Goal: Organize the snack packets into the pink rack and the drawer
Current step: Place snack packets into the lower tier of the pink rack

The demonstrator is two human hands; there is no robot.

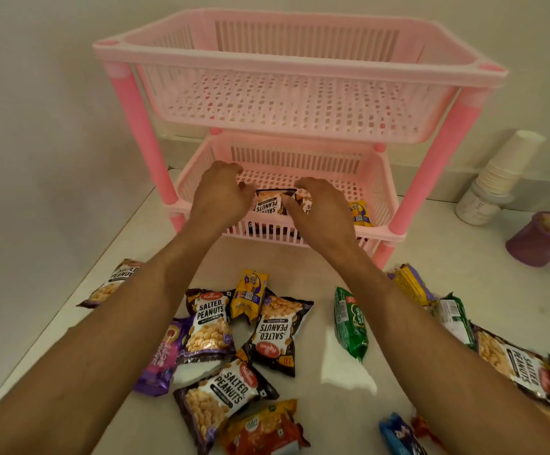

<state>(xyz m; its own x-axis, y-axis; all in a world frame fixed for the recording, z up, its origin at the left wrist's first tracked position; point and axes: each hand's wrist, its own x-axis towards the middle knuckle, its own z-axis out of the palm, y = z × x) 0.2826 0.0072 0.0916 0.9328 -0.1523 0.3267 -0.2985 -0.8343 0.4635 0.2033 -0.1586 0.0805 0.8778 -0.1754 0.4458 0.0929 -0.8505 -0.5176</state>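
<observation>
1. We see the pink rack point(300, 77) standing at 12 o'clock on the white table point(319, 382), its upper basket point(280, 103) holding nothing we can make out.
2. Its lower basket point(374, 178) holds a salted peanuts packet point(269, 202), a second peanut packet point(304, 205) just right of it, and a yellow packet point(360, 213) toward 3 o'clock, by the right wall.
3. The salted peanuts packet stands nearly upright, its print upside down to us, long axis running 12 to 6 o'clock.
4. Our left hand point(221, 192) has its grip curled at that packet's left edge; our right hand point(319, 208) pinches its right edge with thumb and fingers.
5. Loose packets lie on the table at 6 o'clock: three peanut packets point(210, 326), one yellow packet point(250, 295) pointing 12 to 6, a purple packet point(162, 359) and an orange packet point(263, 428).
6. A green packet point(349, 323) lies at 4 o'clock, long axis 12 to 6, with more packets beyond it.
7. At 2 o'clock stand stacked paper cups point(503, 165) and a purple cup point(539, 238).
</observation>
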